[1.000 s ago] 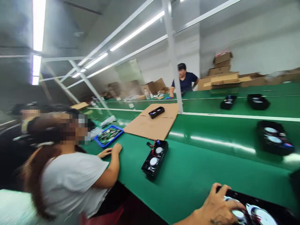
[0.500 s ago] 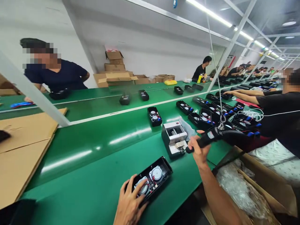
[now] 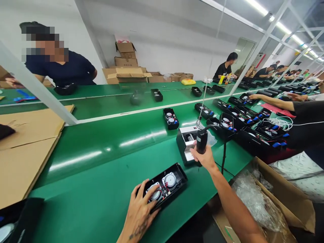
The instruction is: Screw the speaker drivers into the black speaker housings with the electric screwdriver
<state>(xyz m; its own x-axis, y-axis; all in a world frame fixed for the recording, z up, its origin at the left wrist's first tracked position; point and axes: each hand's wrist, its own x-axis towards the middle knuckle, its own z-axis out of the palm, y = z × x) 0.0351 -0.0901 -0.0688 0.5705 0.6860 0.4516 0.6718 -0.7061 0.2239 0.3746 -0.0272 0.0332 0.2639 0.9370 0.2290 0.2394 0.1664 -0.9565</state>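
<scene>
My left hand (image 3: 141, 206) grips the near left end of a black speaker housing (image 3: 179, 176), its fingers reaching over the rim onto one of two round silver speakers. Red wires run between the speakers inside the open housing. In my right hand (image 3: 205, 158) is a black electric screwdriver (image 3: 201, 140), held upright with its tip downward and hung from a wire. It stands in front of a black and white screw feeder (image 3: 186, 150) and partly hides it. The tip is too small to make out clearly.
Several open speaker housings (image 3: 170, 118) lie across the green bench (image 3: 83, 189). Flat cardboard (image 3: 27, 135) lies to the left, beside a white post (image 3: 43, 87). At the lower right stands a carton (image 3: 291, 206) with clear plastic. Co-workers sit across and to the right.
My right hand has swung the screwdriver from a slanted, nearly level pose to upright, beside the screw feeder. My left hand stays on the speaker housing. The view has shifted slightly.
</scene>
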